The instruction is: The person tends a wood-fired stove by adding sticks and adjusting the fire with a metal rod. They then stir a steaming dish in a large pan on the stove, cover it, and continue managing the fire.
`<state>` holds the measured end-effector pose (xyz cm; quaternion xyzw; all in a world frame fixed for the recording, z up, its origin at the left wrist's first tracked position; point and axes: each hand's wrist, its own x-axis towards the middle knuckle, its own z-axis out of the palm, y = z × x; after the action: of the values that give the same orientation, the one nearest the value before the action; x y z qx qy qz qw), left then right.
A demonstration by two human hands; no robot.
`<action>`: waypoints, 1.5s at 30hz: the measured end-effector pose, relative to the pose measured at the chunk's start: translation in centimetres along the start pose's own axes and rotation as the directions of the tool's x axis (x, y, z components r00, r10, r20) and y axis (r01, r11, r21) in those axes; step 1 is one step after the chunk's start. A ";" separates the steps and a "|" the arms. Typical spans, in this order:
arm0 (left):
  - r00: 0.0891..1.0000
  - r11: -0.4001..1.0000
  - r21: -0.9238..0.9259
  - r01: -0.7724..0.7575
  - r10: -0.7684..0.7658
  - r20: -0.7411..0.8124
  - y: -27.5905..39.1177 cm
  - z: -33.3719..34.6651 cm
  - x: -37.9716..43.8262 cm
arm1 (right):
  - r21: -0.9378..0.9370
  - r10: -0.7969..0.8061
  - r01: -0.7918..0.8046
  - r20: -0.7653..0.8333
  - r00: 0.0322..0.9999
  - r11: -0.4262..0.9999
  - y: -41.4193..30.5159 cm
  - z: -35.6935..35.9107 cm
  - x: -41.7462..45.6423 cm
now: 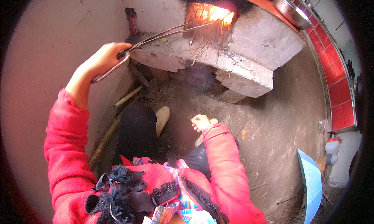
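My left hand (109,58) is closed around the handle end of long metal fire tongs (163,34), raised at the upper left beside the wall. The tongs' arms reach right to the mouth of a masonry stove (260,34), where their tips overlap burning straw and twigs (209,34). Bright flames (217,15) fill the opening. My right hand (201,122) hangs above my right knee and shoe, its fingers partly curled; whether it holds anything small cannot be told.
A whitewashed ledge (245,64) juts out below the fire, with loose twigs over its edge. Wooden sticks (128,96) lean by the left wall. A metal basin (290,10) rests on the stove top. Red-tiled cabinets (339,89) and a blue umbrella (311,183) are at the right.
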<state>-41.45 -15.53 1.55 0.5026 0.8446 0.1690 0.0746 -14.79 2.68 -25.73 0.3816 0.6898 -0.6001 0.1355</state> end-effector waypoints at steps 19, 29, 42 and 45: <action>0.996 0.997 0.057 0.054 -0.050 -0.072 3.2 12.4 -7.8 | 0.019 0.027 -0.026 -0.060 0.998 0.999 -0.2 0.0 -3.1; 0.999 0.914 0.404 0.026 -0.016 -0.028 6.0 12.0 -4.1 | 0.151 -0.022 0.028 -0.040 0.999 0.988 -0.5 -1.0 -4.8; 0.986 0.911 0.407 0.072 -0.004 -0.165 6.0 4.2 -0.6 | 0.017 -0.089 0.090 -0.052 0.995 0.996 0.8 0.4 -1.3; 0.981 0.923 0.379 0.068 0.008 -0.196 7.1 3.3 2.2 | -0.045 -0.108 0.106 -0.055 0.993 0.993 0.9 0.1 -1.0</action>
<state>-35.66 -9.79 1.14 0.4755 0.8721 0.0474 -0.1051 -13.52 2.18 -25.79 0.3583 0.7255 -0.5805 0.0912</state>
